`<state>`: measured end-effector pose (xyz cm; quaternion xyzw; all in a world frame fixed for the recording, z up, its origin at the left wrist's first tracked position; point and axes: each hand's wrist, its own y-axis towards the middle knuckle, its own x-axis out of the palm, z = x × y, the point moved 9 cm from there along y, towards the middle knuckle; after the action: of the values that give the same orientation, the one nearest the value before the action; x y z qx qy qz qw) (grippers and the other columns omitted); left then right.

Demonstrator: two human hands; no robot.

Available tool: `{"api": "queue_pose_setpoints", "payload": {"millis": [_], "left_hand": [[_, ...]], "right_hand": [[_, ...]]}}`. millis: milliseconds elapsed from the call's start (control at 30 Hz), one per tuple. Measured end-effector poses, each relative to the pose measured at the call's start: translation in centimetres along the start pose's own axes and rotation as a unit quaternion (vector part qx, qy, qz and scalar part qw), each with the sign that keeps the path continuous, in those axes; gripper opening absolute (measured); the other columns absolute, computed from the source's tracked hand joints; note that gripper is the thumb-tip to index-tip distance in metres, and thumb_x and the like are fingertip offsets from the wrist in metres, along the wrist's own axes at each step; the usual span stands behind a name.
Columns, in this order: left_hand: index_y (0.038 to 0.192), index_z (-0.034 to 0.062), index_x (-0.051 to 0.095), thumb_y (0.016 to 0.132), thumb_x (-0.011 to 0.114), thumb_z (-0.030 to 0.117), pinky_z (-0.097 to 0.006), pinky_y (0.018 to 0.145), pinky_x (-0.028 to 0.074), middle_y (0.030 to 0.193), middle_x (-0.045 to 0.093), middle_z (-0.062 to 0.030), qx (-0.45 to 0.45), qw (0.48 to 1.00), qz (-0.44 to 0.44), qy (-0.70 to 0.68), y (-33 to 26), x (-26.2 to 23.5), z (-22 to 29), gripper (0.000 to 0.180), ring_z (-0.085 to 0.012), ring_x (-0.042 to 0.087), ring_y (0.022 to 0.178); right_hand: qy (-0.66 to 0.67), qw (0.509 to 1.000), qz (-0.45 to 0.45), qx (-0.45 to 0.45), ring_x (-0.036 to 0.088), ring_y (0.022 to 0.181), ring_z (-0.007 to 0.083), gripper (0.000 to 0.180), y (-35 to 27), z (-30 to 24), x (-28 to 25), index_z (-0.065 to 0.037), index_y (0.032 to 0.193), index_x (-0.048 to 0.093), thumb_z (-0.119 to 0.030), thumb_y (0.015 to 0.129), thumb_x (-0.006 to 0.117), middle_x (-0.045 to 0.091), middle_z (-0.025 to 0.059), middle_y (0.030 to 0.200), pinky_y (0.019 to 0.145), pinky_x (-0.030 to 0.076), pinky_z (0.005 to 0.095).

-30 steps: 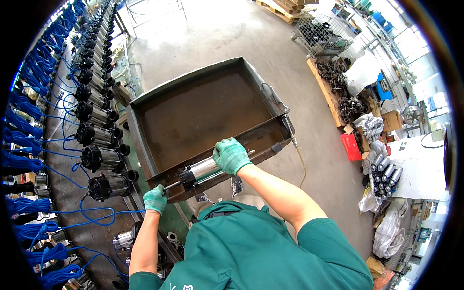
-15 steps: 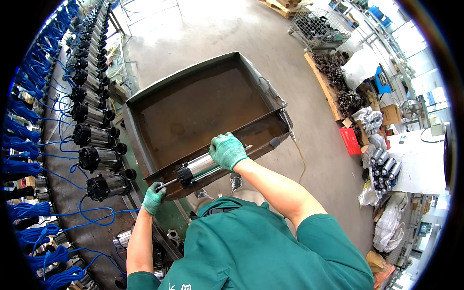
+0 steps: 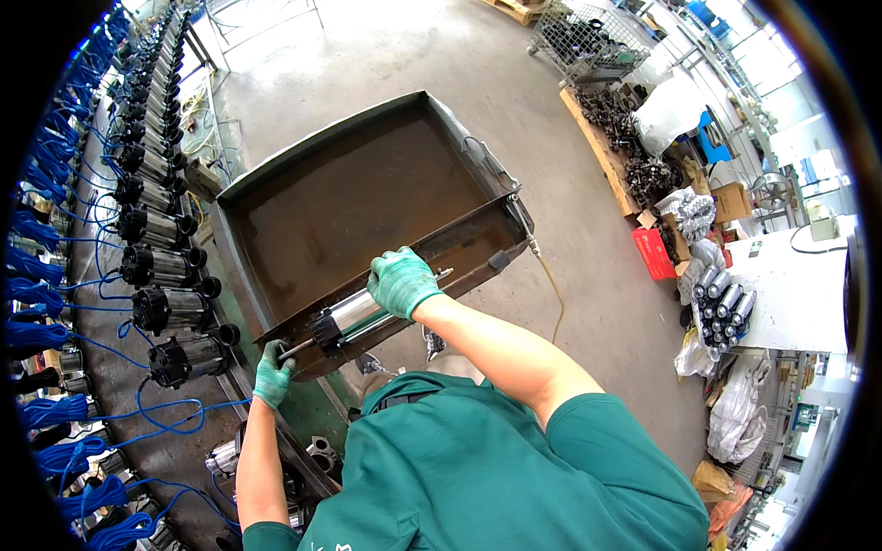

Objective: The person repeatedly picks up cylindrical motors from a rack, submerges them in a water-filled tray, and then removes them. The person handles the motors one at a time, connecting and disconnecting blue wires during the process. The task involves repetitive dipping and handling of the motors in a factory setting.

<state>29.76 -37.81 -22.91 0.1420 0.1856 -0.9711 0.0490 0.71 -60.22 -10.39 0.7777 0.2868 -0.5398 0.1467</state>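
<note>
A silver cylindrical motor body (image 3: 356, 310) with a black end piece (image 3: 327, 331) lies across the near strip of a dark metal tray (image 3: 241, 266). My right hand (image 3: 404, 283), in a green glove, is wrapped over the cylinder's right part from above. A short thin tip (image 3: 445, 274) pokes out beyond that hand. At the black end, a slim metal rod (image 3: 298, 349) runs left to my gloved left hand (image 3: 274, 375), whose fingers are closed around it by the tray's left corner. Whether the rod is the motor's shaft or a separate tool I cannot tell.
Rows of silver-and-black motors (image 3: 165, 309) with coiled blue cables (image 3: 46, 411) fill the bench on the left. A thin hose (image 3: 551, 275) hangs off the tray's right corner. Farther right are a wire cage (image 3: 588, 41), a red box (image 3: 652, 253) and stacked metal cylinders (image 3: 724, 305).
The whole view has shifted slightly, so the tray and hands appear farther left. Both hands keep the same hold, with no clear movement against the tray.
</note>
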Motion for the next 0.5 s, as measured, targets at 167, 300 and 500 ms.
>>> {"api": "queue_pose_setpoints", "payload": {"millis": [167, 300, 500], "left_hand": [[0.133, 0.0106, 0.056, 0.094, 0.070, -0.005, -0.027, 0.077, 0.051, 0.102, 0.054, 0.0007, 0.020, 0.997, 0.028, 0.075, -0.2, -0.1, 1.4, 0.044, -0.0106, 0.053, 0.089], [0.155, 0.0156, 0.047, 0.095, 0.077, 0.005, -0.028, 0.083, 0.056, 0.121, 0.060, -0.0042, 0.029, 0.994, 0.103, -0.012, -1.7, -1.5, 0.7, 0.068, -0.0131, 0.060, 0.100], [0.151, 0.0073, 0.051, 0.105, 0.066, 0.012, -0.030, 0.098, 0.052, 0.128, 0.064, -0.0062, -0.001, 0.955, 0.296, -0.005, -7.2, -4.6, -1.2, 0.048, -0.0146, 0.062, 0.110]], "right_hand": [[0.033, 0.999, -0.002, 0.007, 0.071, 0.100, 0.0338, 0.034, -0.5, 0.3, -0.1, -0.006, 0.100, 0.075, -0.036, 0.097, 0.062, 0.074, 0.0201, 0.106, 0.097, 0.052, 0.0452], [0.281, 0.951, 0.121, 0.050, 0.069, 0.103, 0.0372, 0.036, -1.9, 3.6, -3.5, -0.002, 0.108, 0.073, -0.035, 0.095, 0.070, 0.070, 0.0221, 0.114, 0.099, 0.053, 0.0466], [0.086, 0.896, 0.308, 0.307, 0.064, 0.106, 0.0448, 0.037, -10.1, 29.4, -5.2, 0.001, 0.114, 0.064, -0.027, 0.092, 0.071, 0.066, 0.0279, 0.116, 0.095, 0.052, 0.0513]]}}
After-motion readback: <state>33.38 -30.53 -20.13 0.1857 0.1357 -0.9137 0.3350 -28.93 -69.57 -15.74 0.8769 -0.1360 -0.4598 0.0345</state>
